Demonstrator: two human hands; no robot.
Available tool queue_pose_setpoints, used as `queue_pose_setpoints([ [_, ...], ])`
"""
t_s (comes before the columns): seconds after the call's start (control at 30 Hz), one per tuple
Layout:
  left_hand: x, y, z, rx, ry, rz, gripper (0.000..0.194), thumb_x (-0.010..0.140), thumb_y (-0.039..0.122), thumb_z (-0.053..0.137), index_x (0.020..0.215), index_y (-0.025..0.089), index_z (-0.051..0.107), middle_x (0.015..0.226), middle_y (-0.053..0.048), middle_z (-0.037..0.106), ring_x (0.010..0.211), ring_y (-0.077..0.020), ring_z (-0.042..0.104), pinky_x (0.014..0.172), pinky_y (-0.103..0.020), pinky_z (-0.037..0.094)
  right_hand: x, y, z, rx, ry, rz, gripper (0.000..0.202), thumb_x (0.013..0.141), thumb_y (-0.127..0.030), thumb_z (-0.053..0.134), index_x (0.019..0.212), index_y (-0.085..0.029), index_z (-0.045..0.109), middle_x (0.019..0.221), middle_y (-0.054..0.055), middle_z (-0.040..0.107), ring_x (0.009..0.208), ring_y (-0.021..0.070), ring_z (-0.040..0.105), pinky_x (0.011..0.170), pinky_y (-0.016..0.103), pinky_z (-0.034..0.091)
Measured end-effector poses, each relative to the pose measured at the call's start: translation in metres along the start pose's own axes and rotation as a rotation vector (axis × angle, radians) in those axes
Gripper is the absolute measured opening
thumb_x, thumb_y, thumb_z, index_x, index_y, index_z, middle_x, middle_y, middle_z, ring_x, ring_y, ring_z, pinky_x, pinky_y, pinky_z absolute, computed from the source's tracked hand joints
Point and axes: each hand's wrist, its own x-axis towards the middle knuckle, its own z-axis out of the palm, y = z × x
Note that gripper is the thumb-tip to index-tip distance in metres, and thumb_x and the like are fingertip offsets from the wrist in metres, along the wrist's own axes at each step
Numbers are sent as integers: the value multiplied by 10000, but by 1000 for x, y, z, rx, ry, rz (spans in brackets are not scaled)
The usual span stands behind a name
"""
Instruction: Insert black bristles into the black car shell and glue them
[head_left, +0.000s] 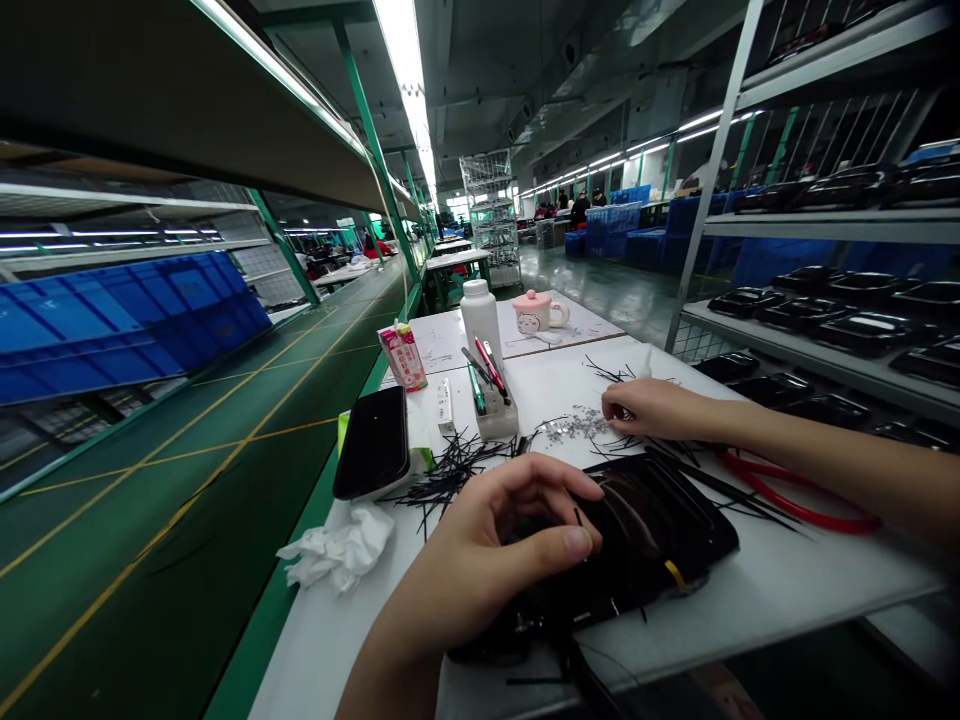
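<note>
A glossy black molded part (637,520) with a yellow tab lies on the white table before me. My left hand (495,545) is over its left side, thumb and fingers closed in a loose pinch. A tiny bit of thin black strip (577,516) shows between the fingertips. Beyond the part, my right hand (652,410) has its fingers curled together at the edge of a pile of small silvery pieces (574,425). What the right fingertips hold, if anything, is hidden. Many loose black strips (457,465) lie scattered left of the pile.
A phone (373,440), crumpled tissue (341,548) and pen holder (496,412) stand on the left. Farther back are a white bottle (480,315) and a pink-lidded mug (536,314). A red loop (795,505) lies right. Beside the table run a green conveyor (172,500) and a shelf rack (825,228).
</note>
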Motion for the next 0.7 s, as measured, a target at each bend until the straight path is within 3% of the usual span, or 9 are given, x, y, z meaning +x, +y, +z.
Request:
queue_pose_setpoints([
  [0.27, 0, -1, -1, -18, -2, 3, 219, 874, 297, 811, 1049, 203, 718, 867, 5, 682, 821, -93, 624, 769, -189, 463, 14, 4, -1, 8, -3, 80, 202, 1023, -343, 622, 1051, -153, 684, 1044, 54, 703, 969, 187, 680, 890, 395, 579],
  [0.43, 0, -1, 0, -23, -5, 8, 207, 873, 285, 814, 1043, 210, 723, 862, 13, 681, 808, -80, 618, 753, -182, 454, 22, -1, 2, -19, -9, 89, 237, 1025, -330, 622, 1188, -165, 671, 1154, 72, 696, 1032, 205, 681, 938, 432, 576],
  [0.7, 0, 0, -1, -25, -5, 13, 219, 863, 294, 823, 1036, 206, 723, 841, 14, 673, 795, -80, 609, 742, -185, 448, 33, -16, -5, -133, -36, 128, 206, 1017, -345, 634, 1064, -153, 690, 1105, 65, 701, 997, 193, 681, 908, 409, 582],
])
